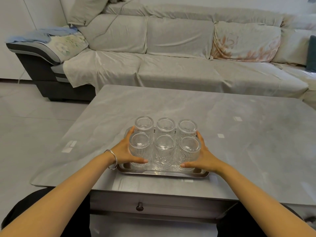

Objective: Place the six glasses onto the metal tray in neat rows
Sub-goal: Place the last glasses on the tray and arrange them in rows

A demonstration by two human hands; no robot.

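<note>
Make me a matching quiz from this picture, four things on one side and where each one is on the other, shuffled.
Things:
1. six clear ribbed glasses
2. shiny metal tray
3. thin silver bangle
4. round dark drawer knob

Places:
A. on the left wrist
B. on the grey marble-look table, near its front edge
C. below the tabletop, on the table's front
D. in two rows of three, between the left hand and right hand

Pairs: 1-D, 2-B, 3-A, 4-C

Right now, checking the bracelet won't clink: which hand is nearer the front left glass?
Left hand cups the front left glass; right hand is across the tray.
</note>
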